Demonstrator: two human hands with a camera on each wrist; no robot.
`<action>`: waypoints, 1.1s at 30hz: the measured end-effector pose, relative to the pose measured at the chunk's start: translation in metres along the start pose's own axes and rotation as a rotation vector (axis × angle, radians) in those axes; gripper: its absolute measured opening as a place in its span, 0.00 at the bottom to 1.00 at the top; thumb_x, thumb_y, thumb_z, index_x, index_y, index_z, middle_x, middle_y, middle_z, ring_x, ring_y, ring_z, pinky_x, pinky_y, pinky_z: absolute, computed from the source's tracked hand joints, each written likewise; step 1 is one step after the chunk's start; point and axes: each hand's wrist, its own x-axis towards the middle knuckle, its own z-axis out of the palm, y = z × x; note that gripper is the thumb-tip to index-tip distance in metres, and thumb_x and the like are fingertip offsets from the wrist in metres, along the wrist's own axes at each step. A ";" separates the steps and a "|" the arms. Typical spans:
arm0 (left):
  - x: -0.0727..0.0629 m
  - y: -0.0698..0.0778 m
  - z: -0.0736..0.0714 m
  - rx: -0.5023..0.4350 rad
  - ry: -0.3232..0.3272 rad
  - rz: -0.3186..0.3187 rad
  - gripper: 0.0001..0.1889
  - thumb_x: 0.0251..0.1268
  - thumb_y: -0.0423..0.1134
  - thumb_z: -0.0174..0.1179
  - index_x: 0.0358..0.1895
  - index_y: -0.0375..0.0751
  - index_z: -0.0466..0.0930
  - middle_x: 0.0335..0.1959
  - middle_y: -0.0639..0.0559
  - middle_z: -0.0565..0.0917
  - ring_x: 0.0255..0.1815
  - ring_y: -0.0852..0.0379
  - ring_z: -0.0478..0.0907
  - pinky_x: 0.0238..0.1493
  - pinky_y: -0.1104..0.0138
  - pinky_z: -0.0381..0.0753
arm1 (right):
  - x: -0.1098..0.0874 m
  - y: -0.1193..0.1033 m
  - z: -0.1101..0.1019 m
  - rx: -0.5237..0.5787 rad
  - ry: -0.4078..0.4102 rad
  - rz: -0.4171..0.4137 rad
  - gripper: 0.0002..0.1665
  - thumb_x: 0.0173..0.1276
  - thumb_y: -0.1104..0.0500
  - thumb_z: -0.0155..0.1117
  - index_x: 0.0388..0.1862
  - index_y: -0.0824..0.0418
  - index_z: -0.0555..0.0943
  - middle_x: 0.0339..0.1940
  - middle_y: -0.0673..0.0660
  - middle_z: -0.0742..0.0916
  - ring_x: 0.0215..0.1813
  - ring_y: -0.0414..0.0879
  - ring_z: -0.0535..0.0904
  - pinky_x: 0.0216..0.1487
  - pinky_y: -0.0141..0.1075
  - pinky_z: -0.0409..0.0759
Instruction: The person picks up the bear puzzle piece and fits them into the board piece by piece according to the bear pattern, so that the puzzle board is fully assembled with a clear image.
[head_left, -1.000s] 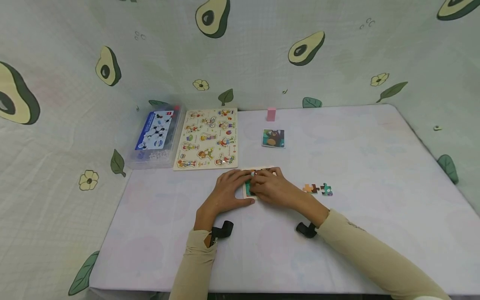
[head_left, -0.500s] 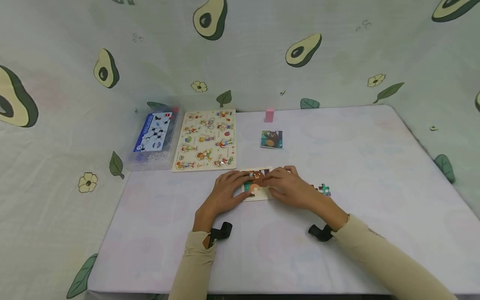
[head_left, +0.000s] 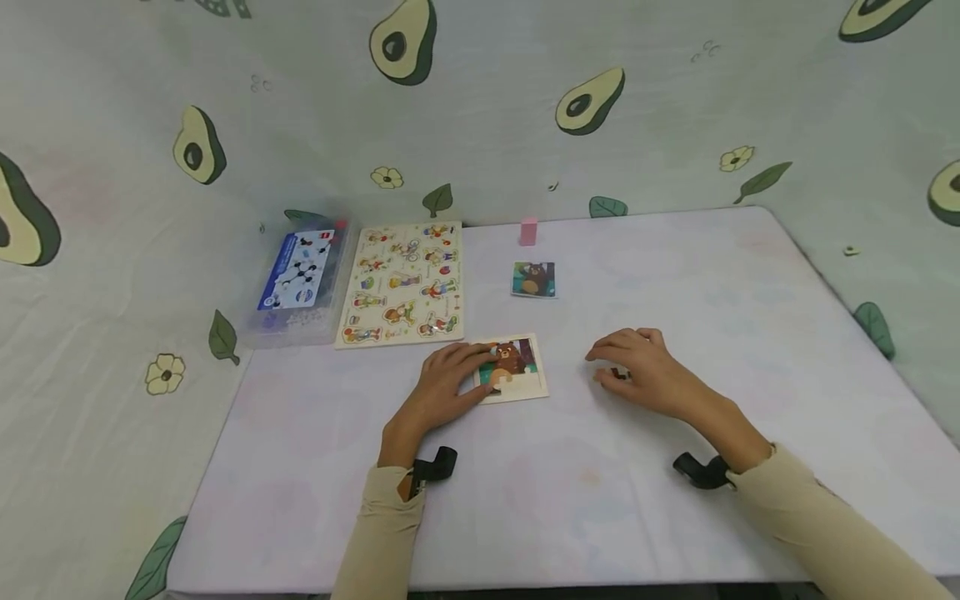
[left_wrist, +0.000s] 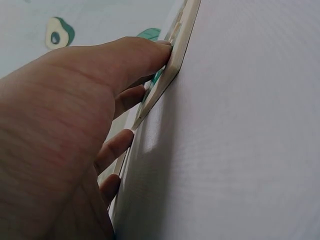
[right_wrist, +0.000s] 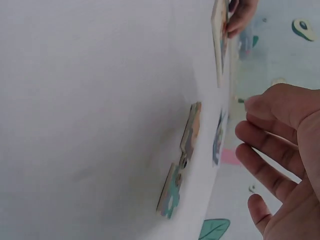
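Observation:
A small wooden jigsaw puzzle board [head_left: 528, 385] lies mid-table, with a brown bear picture and a bare wood patch at its lower right. My left hand [head_left: 442, 387] rests on its left side, thumb and fingertips touching the top; the left wrist view shows the thumb [left_wrist: 145, 57] on the board. Out to the right, my right hand [head_left: 656, 379] hovers with loosely bent fingers and nothing in them. Beneath it lie two loose jigsaw pieces, one orange and brown [right_wrist: 191, 131], one teal [right_wrist: 170, 192]; the hand mostly hides them in the head view.
A bear picture card [head_left: 534, 280] lies behind the board, with a pink block [head_left: 528, 232] farther back. At the back left are a large wooden picture board [head_left: 401, 283] and a clear plastic box [head_left: 296, 329] with a blue label. A patterned cloth [head_left: 480, 125] hangs behind.
My right hand has left the puzzle board and moved right, over the loose pieces. More of the bear picture shows now. The left hand has stayed on the board.

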 end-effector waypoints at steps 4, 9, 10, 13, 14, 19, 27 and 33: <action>-0.002 -0.002 0.001 -0.002 -0.008 -0.017 0.26 0.73 0.55 0.57 0.71 0.57 0.72 0.74 0.57 0.67 0.76 0.48 0.55 0.71 0.43 0.50 | -0.007 0.005 0.000 -0.020 0.002 0.006 0.11 0.62 0.61 0.74 0.44 0.57 0.88 0.46 0.52 0.86 0.53 0.51 0.78 0.55 0.58 0.61; -0.003 -0.002 0.000 -0.015 -0.012 -0.026 0.26 0.73 0.55 0.57 0.72 0.57 0.72 0.74 0.57 0.67 0.76 0.47 0.55 0.71 0.43 0.50 | -0.015 0.010 0.001 -0.026 -0.012 0.005 0.13 0.60 0.63 0.75 0.45 0.58 0.87 0.47 0.53 0.86 0.53 0.52 0.79 0.55 0.60 0.61; -0.003 -0.002 0.000 -0.016 -0.013 -0.027 0.26 0.73 0.55 0.57 0.71 0.56 0.72 0.74 0.57 0.67 0.76 0.47 0.55 0.71 0.43 0.50 | -0.016 0.011 0.001 -0.027 -0.015 0.006 0.14 0.60 0.63 0.75 0.46 0.58 0.87 0.47 0.54 0.86 0.53 0.53 0.79 0.55 0.60 0.61; -0.003 -0.002 0.001 -0.014 -0.010 -0.026 0.26 0.73 0.55 0.57 0.71 0.56 0.72 0.74 0.57 0.67 0.76 0.47 0.55 0.71 0.43 0.50 | -0.018 0.014 0.002 -0.030 -0.015 0.001 0.15 0.59 0.65 0.74 0.46 0.59 0.87 0.48 0.55 0.86 0.53 0.54 0.79 0.56 0.61 0.61; -0.003 -0.002 0.001 -0.015 -0.007 -0.023 0.26 0.73 0.55 0.57 0.71 0.56 0.72 0.74 0.57 0.67 0.76 0.47 0.55 0.71 0.43 0.50 | -0.019 0.015 0.002 -0.030 -0.014 -0.001 0.16 0.59 0.65 0.74 0.47 0.59 0.87 0.48 0.55 0.86 0.53 0.54 0.79 0.55 0.61 0.61; -0.002 -0.001 0.001 -0.014 0.005 -0.013 0.26 0.73 0.54 0.58 0.71 0.56 0.73 0.74 0.57 0.67 0.75 0.47 0.55 0.71 0.43 0.51 | -0.022 0.019 0.003 -0.033 -0.015 -0.001 0.16 0.58 0.66 0.75 0.47 0.58 0.87 0.48 0.54 0.86 0.52 0.52 0.79 0.55 0.60 0.61; 0.000 0.002 -0.001 -0.008 0.004 -0.010 0.26 0.72 0.54 0.59 0.71 0.57 0.73 0.74 0.56 0.67 0.75 0.46 0.55 0.71 0.42 0.50 | -0.025 0.022 0.005 -0.036 -0.012 0.013 0.17 0.57 0.67 0.75 0.47 0.59 0.86 0.47 0.54 0.85 0.52 0.53 0.79 0.55 0.59 0.61; -0.001 0.003 -0.001 -0.014 0.000 -0.016 0.26 0.72 0.53 0.59 0.71 0.56 0.73 0.73 0.55 0.68 0.75 0.46 0.56 0.71 0.42 0.50 | -0.023 0.023 0.007 -0.029 -0.010 0.016 0.15 0.57 0.67 0.73 0.45 0.59 0.86 0.44 0.53 0.85 0.47 0.50 0.78 0.55 0.58 0.61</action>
